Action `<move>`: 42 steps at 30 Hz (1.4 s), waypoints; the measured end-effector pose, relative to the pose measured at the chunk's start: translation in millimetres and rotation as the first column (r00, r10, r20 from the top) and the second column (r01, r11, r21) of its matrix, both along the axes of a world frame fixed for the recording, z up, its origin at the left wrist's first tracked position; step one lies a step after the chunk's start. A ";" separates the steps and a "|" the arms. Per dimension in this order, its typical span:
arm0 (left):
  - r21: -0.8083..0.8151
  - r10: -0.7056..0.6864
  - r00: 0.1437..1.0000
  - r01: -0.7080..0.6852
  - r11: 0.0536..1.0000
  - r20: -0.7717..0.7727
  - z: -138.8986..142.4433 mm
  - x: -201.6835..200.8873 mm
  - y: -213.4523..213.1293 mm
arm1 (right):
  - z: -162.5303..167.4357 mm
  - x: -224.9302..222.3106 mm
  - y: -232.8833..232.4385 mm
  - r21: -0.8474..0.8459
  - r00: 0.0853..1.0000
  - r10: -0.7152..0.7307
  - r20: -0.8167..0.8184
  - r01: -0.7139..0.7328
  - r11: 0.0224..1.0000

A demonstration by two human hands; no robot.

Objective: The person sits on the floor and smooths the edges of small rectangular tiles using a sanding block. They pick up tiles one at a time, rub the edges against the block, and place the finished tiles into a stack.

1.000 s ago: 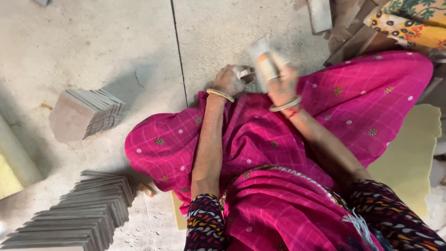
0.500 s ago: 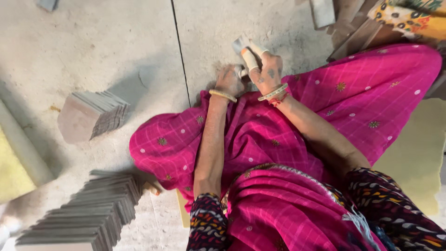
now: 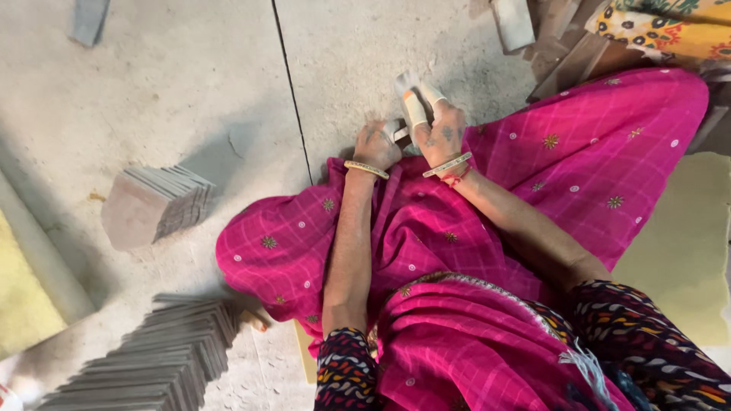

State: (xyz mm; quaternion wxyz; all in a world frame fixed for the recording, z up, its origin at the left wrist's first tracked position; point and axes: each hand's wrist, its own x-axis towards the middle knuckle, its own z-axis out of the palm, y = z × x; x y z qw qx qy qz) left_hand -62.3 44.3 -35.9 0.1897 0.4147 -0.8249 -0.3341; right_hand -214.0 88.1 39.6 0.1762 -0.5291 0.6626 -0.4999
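I sit on the floor in pink cloth (image 3: pixel 457 228) with my knees spread. Both hands meet in front of my lap. My right hand (image 3: pixel 438 129), with pale tape wrapped on two fingers, grips a thin grey stone piece (image 3: pixel 402 84) standing up from the floor. My left hand (image 3: pixel 377 143) is closed beside it on a small grey tool or stone bit (image 3: pixel 396 133); which it is I cannot tell. Each wrist carries a pale bangle.
A leaning stack of thin grey slabs (image 3: pixel 156 202) sits on the concrete floor to the left. A long row of stacked slabs (image 3: pixel 152 358) lies at lower left. Rough stone offcuts (image 3: pixel 533 30) and patterned yellow cloth (image 3: pixel 655 27) are at top right. A yellow block (image 3: pixel 23 304) stands at the left edge.
My hands have drawn closer together over the stone piece, and my right hand has turned it more upright. The view has shifted slightly.
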 end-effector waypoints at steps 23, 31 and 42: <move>-0.037 0.117 0.993 -0.115 0.993 0.030 5.0 -7.0 -2.8 | -3.5 6.8 6.5 -0.061 0.987 0.016 0.159 -0.006 0.998; -0.127 0.150 0.989 -0.148 0.981 0.002 3.9 -10.2 -0.1 | -17.1 -9.2 3.2 -0.065 0.997 0.058 -0.049 -0.061 0.996; 0.384 0.269 0.845 -0.083 0.920 -0.462 38.7 -3.6 3.0 | -32.2 -42.5 11.2 0.082 0.849 -0.074 0.523 0.037 0.996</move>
